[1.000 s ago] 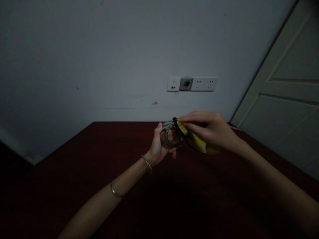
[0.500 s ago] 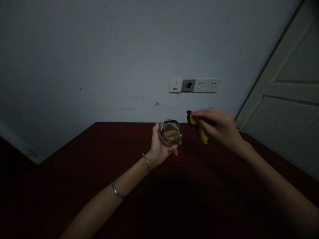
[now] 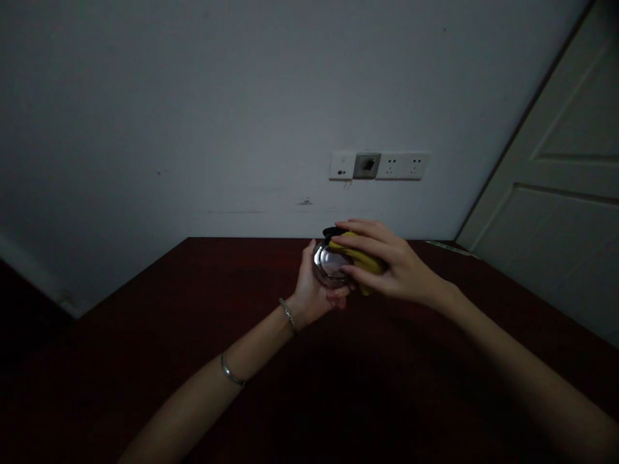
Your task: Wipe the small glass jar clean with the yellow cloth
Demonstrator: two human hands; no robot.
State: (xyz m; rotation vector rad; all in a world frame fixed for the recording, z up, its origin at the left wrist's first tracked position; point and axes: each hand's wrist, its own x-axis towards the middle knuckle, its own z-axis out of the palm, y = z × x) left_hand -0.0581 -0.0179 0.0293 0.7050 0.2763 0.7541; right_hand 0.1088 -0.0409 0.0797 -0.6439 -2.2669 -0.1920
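My left hand [image 3: 310, 291] is wrapped round a round, clear glass container [image 3: 329, 261], held up above the table with a shiny circular face toward me. Whether this is a jar or a dish I cannot tell. My right hand [image 3: 403, 264] grips a yellow cloth [image 3: 363, 259] with a black part at its upper end. The cloth lies against the right side of the glass and covers some of it. Fingertips of my right hand reach over the rim, with the thumb near the face. Two silver bracelets sit on my left arm.
A dark red table [image 3: 232, 277] stretches below both hands to a pale wall [image 3: 217, 116]. Sockets [image 3: 400, 166] sit on the wall just behind. On the right is a white panelled door [image 3: 556, 200], with a thin pale strip [image 3: 452, 249] at the table's far right edge.
My right hand has moved left with the yellow cloth, from beside the glass container onto its right side. The glass face has tilted slightly and now reflects brighter light. My left hand stays nearly in place.
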